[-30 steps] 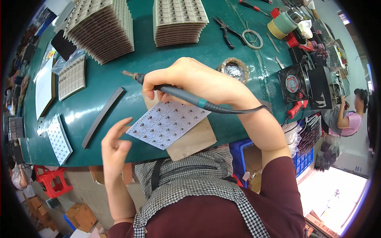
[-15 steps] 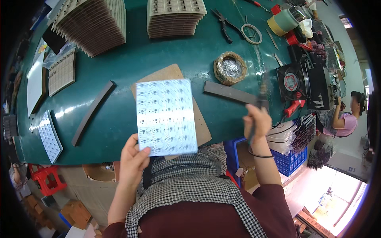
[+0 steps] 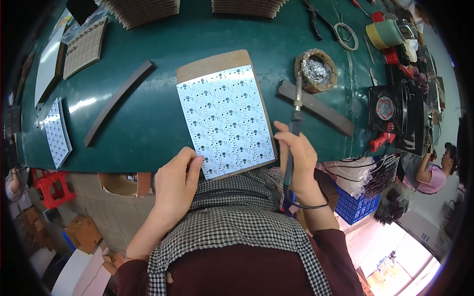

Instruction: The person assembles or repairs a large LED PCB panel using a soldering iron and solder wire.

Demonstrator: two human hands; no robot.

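Observation:
A white circuit board panel point(image 3: 227, 121), patterned with rows of small dark parts and holes, rests on a brown backing board point(image 3: 212, 64) in front of me. My left hand point(image 3: 178, 172) holds the panel's lower left edge, thumb on top. To the right of the panel, my right hand point(image 3: 300, 155) grips a soldering iron point(image 3: 295, 123), its metal tip pointing away from me. That tip is close to the round pot point(image 3: 316, 70) of silvery metal. The iron's cable loops across my right wrist.
One dark grey bar point(image 3: 118, 103) lies at left, another point(image 3: 316, 107) at right. A smaller patterned panel point(image 3: 58, 133) is at far left; stacked panels point(image 3: 148, 12) stand at the back. Pliers point(image 3: 316, 22), solder coil point(image 3: 346, 37) and fan point(image 3: 387, 108) occupy the right side. A person point(image 3: 432, 170) sits farther right.
The panel has come down onto the backing board, turned slightly anticlockwise. My right hand has brought the soldering iron left, nearer the panel. The whole view has shifted.

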